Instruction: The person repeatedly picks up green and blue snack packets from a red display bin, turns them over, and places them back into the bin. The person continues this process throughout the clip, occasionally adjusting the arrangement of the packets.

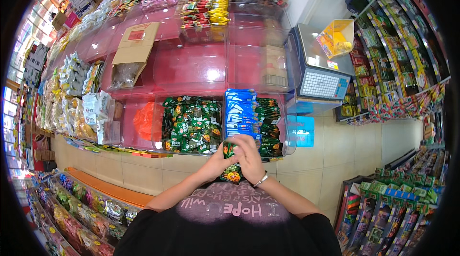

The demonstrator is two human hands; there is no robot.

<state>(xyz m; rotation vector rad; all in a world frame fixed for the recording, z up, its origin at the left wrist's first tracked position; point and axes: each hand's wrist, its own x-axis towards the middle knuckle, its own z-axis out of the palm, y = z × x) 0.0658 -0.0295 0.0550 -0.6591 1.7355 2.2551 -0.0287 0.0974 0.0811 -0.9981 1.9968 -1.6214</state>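
Note:
Close to my body, both hands are around a few green snack packets (231, 174) with food pictures on them. My left hand (216, 164) grips them from the left side. My right hand (249, 160), with a bracelet at the wrist, lies over their right side and top, its fingers blurred. Just beyond my hands is a clear plastic bin (156, 126) full of loose green packets (192, 123). To its right, a column of overlapping blue packets (240, 112) stands beside stacked green packets (269, 123) in another bin.
A weighing scale (320, 80) with a keypad stands right of the bins, a yellow box (336, 38) on top. An opened cardboard box (134, 53) and an orange plastic bag (144, 121) lie left. Snack racks (381, 213) flank me; a white pillar (309, 0) rises behind the scale.

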